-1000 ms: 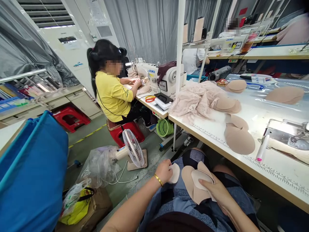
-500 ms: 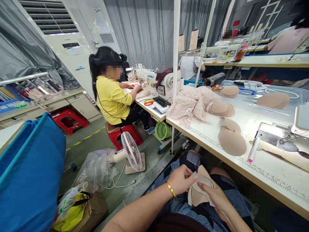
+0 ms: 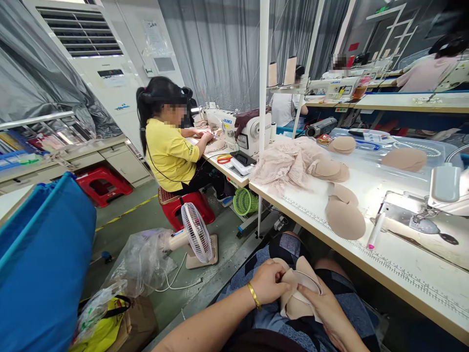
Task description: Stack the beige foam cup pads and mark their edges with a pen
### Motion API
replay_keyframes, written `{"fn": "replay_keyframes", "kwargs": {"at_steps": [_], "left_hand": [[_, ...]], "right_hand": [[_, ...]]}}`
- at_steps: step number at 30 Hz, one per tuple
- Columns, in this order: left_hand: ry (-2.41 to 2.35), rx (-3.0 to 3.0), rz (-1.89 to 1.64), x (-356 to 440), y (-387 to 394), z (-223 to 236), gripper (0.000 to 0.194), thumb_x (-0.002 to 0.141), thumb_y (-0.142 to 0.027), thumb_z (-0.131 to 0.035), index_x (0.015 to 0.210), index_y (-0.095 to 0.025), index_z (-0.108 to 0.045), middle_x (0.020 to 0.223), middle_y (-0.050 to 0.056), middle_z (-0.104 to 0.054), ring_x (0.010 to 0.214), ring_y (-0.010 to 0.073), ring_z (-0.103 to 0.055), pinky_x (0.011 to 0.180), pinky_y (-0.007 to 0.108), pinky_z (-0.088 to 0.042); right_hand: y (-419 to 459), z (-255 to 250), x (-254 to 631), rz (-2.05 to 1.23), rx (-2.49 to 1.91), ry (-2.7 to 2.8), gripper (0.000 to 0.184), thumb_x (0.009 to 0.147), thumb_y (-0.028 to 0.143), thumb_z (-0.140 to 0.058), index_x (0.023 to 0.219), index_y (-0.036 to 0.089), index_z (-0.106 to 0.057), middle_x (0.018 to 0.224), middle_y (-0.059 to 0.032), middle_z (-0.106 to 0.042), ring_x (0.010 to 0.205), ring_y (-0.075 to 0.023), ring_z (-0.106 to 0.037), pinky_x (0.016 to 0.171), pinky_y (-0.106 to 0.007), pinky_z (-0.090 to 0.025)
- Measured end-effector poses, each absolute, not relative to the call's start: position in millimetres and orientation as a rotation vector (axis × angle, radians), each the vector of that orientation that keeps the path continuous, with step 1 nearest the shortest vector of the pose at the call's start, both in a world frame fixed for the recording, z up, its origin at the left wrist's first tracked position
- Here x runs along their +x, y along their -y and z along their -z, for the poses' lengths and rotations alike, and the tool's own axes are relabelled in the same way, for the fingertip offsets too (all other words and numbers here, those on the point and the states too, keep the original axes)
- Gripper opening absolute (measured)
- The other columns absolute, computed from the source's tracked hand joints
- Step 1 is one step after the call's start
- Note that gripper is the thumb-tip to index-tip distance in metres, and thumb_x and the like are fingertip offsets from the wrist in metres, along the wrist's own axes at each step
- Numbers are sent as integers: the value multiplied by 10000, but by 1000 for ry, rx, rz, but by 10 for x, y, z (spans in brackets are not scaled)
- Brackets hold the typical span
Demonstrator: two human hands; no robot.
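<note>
Over my lap I hold a beige bra cup (image 3: 297, 310) with a pale inner side and a curved seam edge. My left hand (image 3: 271, 282), with a gold bracelet at the wrist, pinches its left edge. My right hand (image 3: 324, 305) grips the opposite side, thumb pressed on the inner face. Part of the cup is hidden behind my fingers. On the table beyond lie loose beige cup pieces (image 3: 345, 220), a stack of cups (image 3: 327, 168) and a heap of pale lace fabric (image 3: 280, 164).
A white pen with a pink tip (image 3: 376, 231) lies by the sewing machine plate (image 3: 401, 211) at right. The table edge (image 3: 330, 247) runs beyond my knees. A fan (image 3: 197, 232) stands on the floor, left. A co-worker in yellow (image 3: 170, 151) sits at another machine.
My left fingers have closed onto the cup's left edge, and a flap there is now folded up. My right hand keeps its hold. The view has shifted slightly.
</note>
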State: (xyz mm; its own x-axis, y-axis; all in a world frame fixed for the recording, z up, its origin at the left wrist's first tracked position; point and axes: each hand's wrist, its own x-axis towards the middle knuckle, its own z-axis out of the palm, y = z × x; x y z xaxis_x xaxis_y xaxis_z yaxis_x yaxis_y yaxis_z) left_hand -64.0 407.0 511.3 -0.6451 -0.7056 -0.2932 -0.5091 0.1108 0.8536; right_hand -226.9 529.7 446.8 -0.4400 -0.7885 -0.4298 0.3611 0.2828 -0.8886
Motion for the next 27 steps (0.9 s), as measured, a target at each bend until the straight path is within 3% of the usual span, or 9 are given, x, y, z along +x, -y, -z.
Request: {"fn": "replay_keyframes", "kwargs": {"at_steps": [6, 10, 16, 23, 27], "left_hand": [[2058, 1419, 1587, -550, -4030, -5169, 225, 823, -262, -624, 706, -231, -435, 702, -46, -428, 698, 155, -430, 655, 289, -351], [2072, 1579, 1404, -588, -4074, -5210, 362, 801, -365, -736, 741, -247, -399, 747, -36, -460, 739, 178, -450, 673, 312, -307], [2157, 1589, 1298, -620, -4135, -5256, 466, 695, -370, -859, 955, -228, -499, 901, 7, -542, 836, 234, -534, 758, 342, -363], [2118, 1233, 1417, -576, -4191, -5497, 569, 763, -375, -824, 1285, -225, -654, 1065, 37, -560, 912, 211, -538, 832, 319, -451], [2077, 1007, 1574, -674, -4169, -5552, 208, 800, -312, -771, 992, -242, -813, 868, 15, -563, 828, 187, -516, 792, 294, -433]], "right_hand": [[-5429, -4571, -2429, 1355, -297, -1526, 718, 677, 552, -952, 1261, 201, -727, 1229, -107, -802, 1221, -405, -711, 1026, -459, -602], [-5481, -4590, -2481, 1346, -221, -1555, 867, 646, 580, -960, 1365, 181, -685, 1252, -131, -792, 1189, -422, -726, 959, -471, -640], [-5495, -4701, -2473, 1390, -231, -1568, 926, 639, 587, -960, 1415, 181, -659, 1274, -128, -784, 1206, -428, -716, 979, -490, -635], [-5467, -4893, -2360, 1445, -345, -1533, 818, 657, 610, -959, 1322, 207, -704, 1265, -116, -786, 1221, -401, -701, 1036, -464, -585], [-5463, -5004, -2259, 1395, -451, -1432, 810, 655, 555, -989, 1342, 241, -697, 1277, -106, -781, 1167, -370, -724, 995, -437, -593]]}}
